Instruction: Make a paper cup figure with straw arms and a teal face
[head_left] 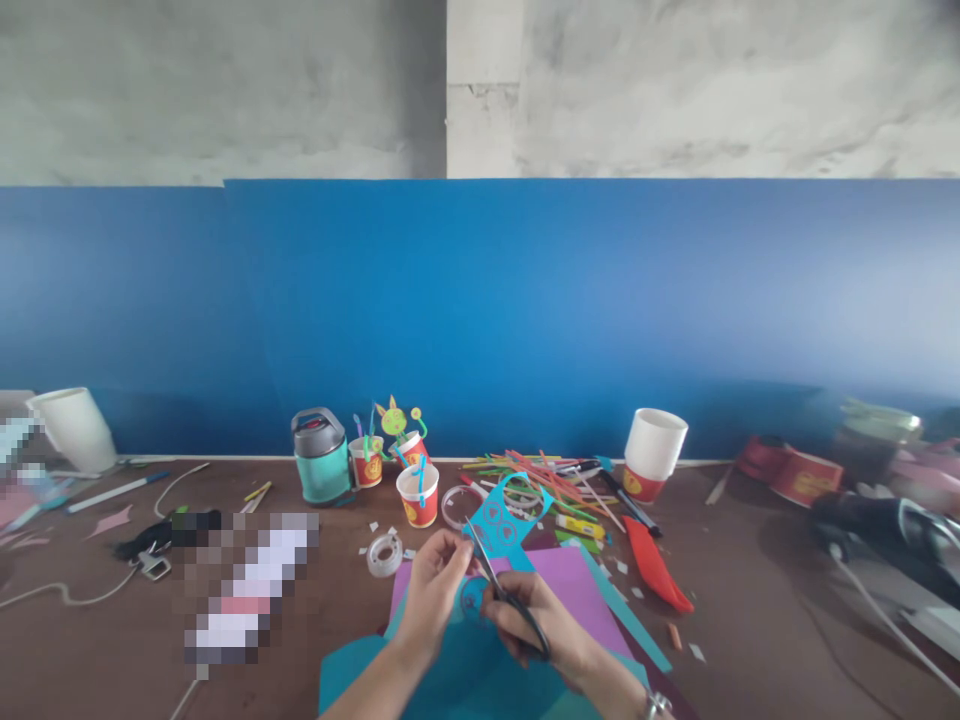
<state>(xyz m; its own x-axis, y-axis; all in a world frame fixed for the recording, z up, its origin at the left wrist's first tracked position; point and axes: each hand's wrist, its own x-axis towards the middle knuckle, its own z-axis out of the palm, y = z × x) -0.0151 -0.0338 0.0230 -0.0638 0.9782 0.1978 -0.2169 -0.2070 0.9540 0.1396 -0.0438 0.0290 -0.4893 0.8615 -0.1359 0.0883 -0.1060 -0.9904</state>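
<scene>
My right hand (521, 610) is closed around the black handles of a pair of scissors (532, 625), whose blades point up and to the left. The blade tips lie beside the fingertips of my left hand (435, 575), which is pinched closed; the small piece in it is too hidden to make out. Just below, between the hands, shows a round blue paper piece (472, 597) with a dark drawing. Beyond the blades lies a blue paper sheet (499, 520) with drawn circles and cut-out curves. Under my hands spread teal paper (465, 675) and purple paper (574, 590).
Tape rolls (385, 555), a decorated paper cup (418, 497) and a teal jar (321, 465) stand left of centre. Behind are colourful sticks (525, 470). On the right are stacked cups (652, 455), a glue stick (580, 526) and a red pouch-like item (654, 565). Paper scraps lie about.
</scene>
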